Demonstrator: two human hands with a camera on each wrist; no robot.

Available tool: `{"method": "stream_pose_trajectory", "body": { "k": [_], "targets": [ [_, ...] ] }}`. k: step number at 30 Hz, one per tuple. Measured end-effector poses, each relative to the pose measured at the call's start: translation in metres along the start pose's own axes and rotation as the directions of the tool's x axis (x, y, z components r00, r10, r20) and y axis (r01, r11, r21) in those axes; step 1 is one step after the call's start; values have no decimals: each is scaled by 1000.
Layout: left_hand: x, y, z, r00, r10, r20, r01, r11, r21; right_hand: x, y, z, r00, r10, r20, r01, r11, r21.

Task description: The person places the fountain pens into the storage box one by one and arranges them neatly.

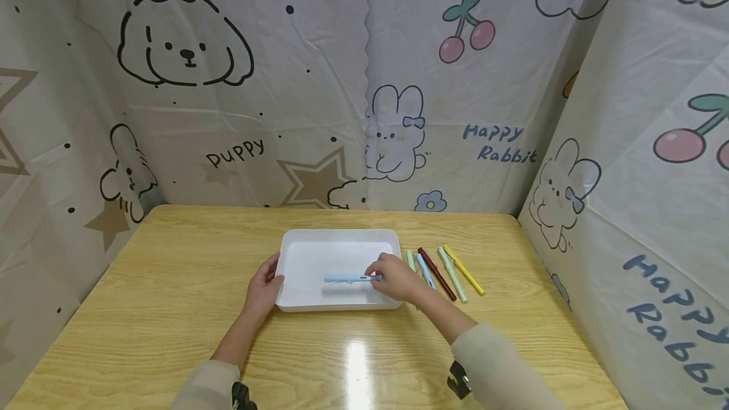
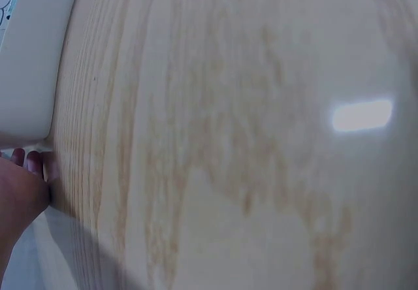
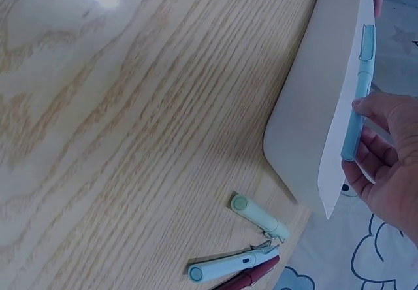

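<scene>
A white rectangular tray (image 1: 336,245) stands on the wooden table. At its left end my left hand (image 1: 263,286) grips the side, thumb by the rim; the left wrist view catches just part of that hand (image 2: 19,195) at the tray's corner. Over the right part of the tray, my right hand (image 1: 395,278) pinches a light blue capped pen (image 1: 342,278) near one end. The pen lies level above the tray floor, its clip end pointing left. In the right wrist view, thumb and fingertips hold the pen (image 3: 359,100) beside the tray wall (image 3: 304,100).
Right of the tray lie several pens: a light green pen (image 1: 411,260), a second light blue pen (image 1: 424,269), a dark red pen (image 1: 437,274), another light green pen (image 1: 452,276) and a yellow pen (image 1: 464,269). Patterned cloth (image 1: 319,112) hangs behind the table (image 1: 199,252) and along both sides.
</scene>
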State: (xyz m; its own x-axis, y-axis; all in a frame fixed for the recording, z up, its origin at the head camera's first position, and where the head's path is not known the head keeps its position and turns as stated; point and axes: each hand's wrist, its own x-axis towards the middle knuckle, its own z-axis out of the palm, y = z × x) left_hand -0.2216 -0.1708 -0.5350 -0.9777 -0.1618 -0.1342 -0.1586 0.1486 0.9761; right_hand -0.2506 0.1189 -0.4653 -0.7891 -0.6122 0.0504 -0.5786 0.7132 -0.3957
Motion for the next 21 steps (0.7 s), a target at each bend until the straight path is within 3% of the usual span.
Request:
{"method": "stream_pose_trajectory", "body": {
  "k": [21],
  "targets": [
    [0, -1, 0, 1000, 8, -10, -8, 1000, -11, 4, -7, 15, 997, 33, 74, -34, 999, 6]
  ]
}}
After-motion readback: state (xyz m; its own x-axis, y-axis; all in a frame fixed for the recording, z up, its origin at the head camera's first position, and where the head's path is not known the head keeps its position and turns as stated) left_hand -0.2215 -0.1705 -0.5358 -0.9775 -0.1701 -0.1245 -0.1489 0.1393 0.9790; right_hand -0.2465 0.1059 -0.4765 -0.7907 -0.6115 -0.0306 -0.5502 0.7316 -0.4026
